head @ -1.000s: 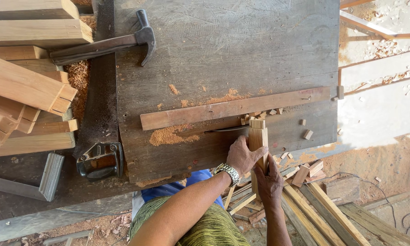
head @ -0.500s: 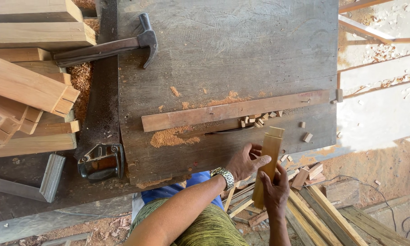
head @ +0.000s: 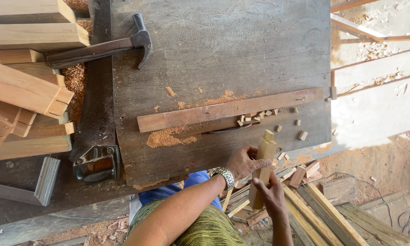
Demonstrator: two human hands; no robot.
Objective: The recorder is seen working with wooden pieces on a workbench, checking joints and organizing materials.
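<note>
Weathered grey plank workbench (head: 223, 41) carries sawdust and a long brown wooden fence strip (head: 223, 110). Off its near edge, left hand (head: 242, 162) and right hand (head: 271, 195) both wrap a pale notched wooden stick (head: 262, 169). Best done with fingers closed firmly, stick square to the fence.

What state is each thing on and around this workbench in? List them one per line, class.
wooden stick: held by both hands, pulled back off the bench edge.
left hand: gripping the stick's middle.
right hand: gripping its lower end.
hammer: lying flat, untouched.
fence strip: lying flat across the bench.
offcut blocks: scattered loose beside the strip.
</note>
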